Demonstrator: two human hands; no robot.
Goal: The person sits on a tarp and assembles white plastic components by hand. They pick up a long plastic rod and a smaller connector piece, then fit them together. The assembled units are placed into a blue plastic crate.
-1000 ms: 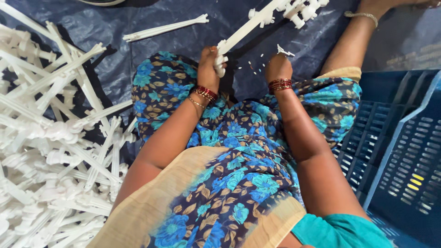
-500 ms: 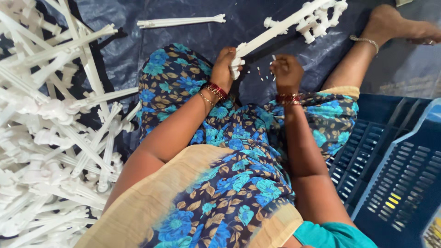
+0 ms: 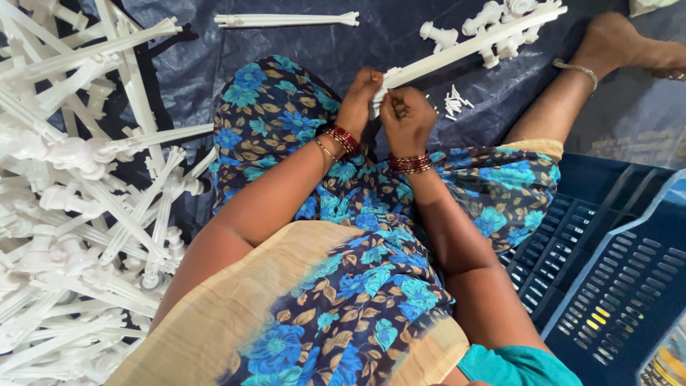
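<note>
Your left hand (image 3: 359,100) and right hand (image 3: 407,118) both clamp the white plastic sprue (image 3: 468,46); blue crates (image 3: 607,264) lie at your right.

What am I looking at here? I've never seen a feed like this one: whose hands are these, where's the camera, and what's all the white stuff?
There is no machine. One camera sits on a person's head and looks down, so you see their own arms and lap from above. The person sits on a dark blue sheet spread on the floor, wearing blue flowered cloth, with red bangles on both wrists.

The left hand and the right hand are close together, both gripping the near end of a long white plastic stick that has small moulded parts branching off its far end.

A big heap of similar white sticks lies on the person's left. One single stick lies apart at the top. A few tiny white bits lie beside the hands. A blue slotted crate stands on the right.
</note>
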